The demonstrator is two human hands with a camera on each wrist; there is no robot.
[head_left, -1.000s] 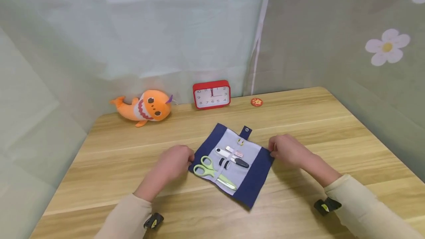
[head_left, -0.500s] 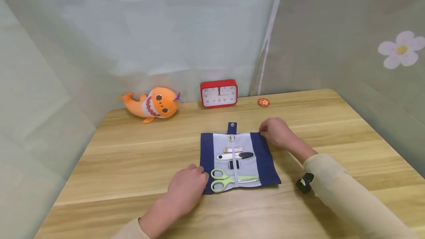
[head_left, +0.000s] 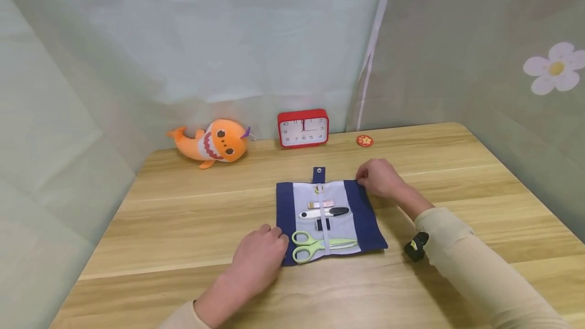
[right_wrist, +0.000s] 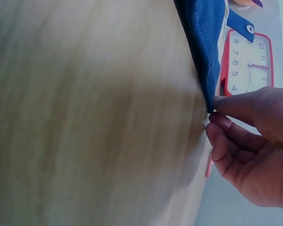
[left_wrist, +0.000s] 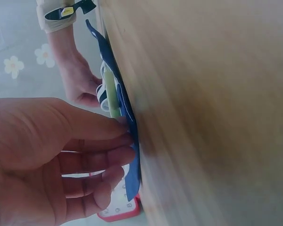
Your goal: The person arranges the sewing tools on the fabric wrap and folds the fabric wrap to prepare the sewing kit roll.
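A navy fabric sewing roll (head_left: 285, 207) lies unfolded on the table, its grey lining facing up and a snap tab (head_left: 319, 174) pointing away. Under its pale elastic band sit green scissors (head_left: 343, 242), a black thread spool (head_left: 319, 225), a white-and-black tool (head_left: 339, 211), a small pink-and-white piece (head_left: 328, 204) and a small yellowish item (head_left: 319, 189). My left hand (head_left: 261, 258) pinches the roll's near left edge, partly covering it; thumb and fingers meet the fabric in the left wrist view. At the far right corner, my right hand (right_wrist: 254, 132) pinches the cloth between thumb and index finger.
Along the back of the wooden table (head_left: 192, 227) are an orange shark plush (head_left: 219, 141), a red clock (head_left: 303, 130) and a round red badge (head_left: 364, 140). Cloth sheeting hangs behind and at both sides.
The roll has turned counterclockwise and now lies squarer to me. My left hand moved nearer and right along its edge, while the right hand moved slightly away. The last half second shows little motion.
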